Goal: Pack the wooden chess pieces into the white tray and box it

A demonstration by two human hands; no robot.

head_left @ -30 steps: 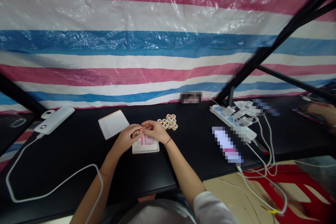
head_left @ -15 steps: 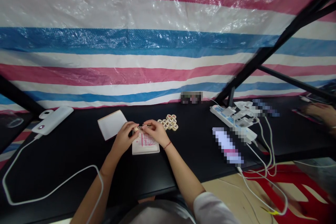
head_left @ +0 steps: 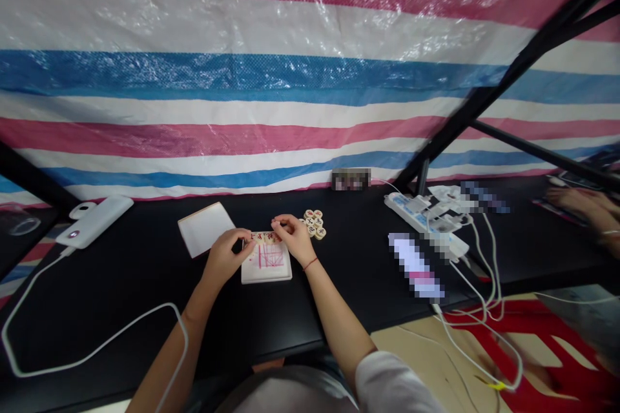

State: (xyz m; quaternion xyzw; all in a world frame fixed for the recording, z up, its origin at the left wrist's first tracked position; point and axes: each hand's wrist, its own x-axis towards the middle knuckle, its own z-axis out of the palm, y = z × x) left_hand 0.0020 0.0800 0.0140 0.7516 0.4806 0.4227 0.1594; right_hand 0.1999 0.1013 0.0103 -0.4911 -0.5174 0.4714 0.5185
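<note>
On the black table before me lies a small white box (head_left: 266,275) with pink-red grid lines on its face. A row of round Chinese chess pieces (head_left: 264,237) lies along its far edge. At the row's left end, my left hand (head_left: 227,255) has thumb and index finger closed around a piece. My right hand (head_left: 296,239), a red string at its wrist, has curled fingers over the row's right end; whatever they hold is hidden. Beyond it, several more chess pieces (head_left: 317,222) are stacked in a cluster, partly covered by that hand.
Left of the box lies a white box lid (head_left: 206,230). A white device (head_left: 99,222) with a cable is farther left. To the right are a blurred phone (head_left: 415,266) and a power strip (head_left: 411,213) with cables. Another person's hand (head_left: 578,200) is at the far right.
My hands have moved apart along the row, the right one going right, so more pieces show between them. My right hand now covers the left part of the cluster.
</note>
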